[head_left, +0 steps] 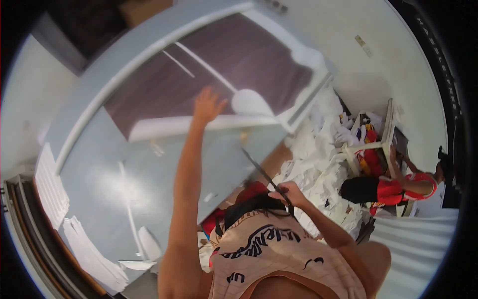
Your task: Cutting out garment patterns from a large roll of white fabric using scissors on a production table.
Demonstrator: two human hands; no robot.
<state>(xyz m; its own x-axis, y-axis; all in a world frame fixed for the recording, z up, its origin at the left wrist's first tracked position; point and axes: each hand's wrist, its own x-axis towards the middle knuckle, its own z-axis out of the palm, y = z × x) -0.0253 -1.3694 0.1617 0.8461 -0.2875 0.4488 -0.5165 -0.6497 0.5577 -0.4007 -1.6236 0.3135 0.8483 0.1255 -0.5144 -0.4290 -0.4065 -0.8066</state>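
Observation:
My left hand [209, 105] reaches far out over the work table [199, 154], palm down with its fingers spread. It is over the near edge of a dark purple-brown sheet [199, 65], beside a white curled edge strip [164, 127]. To its right lies a rounded white piece [249, 102] with a thin white strip running away from it. Close to my body, my right hand [290, 194] is closed around the handles of long dark scissors [260, 168]. Their blades point forward and left, above the table's near edge. Whether the left hand touches the sheet, I cannot tell.
White scraps [318, 164] are heaped on the floor at the right. Beyond them, a person in red [398, 192] is by a white frame [371, 146] holding coloured cloth. Stacked white sheets [92, 249] and a long white strip [127, 199] lie at the left.

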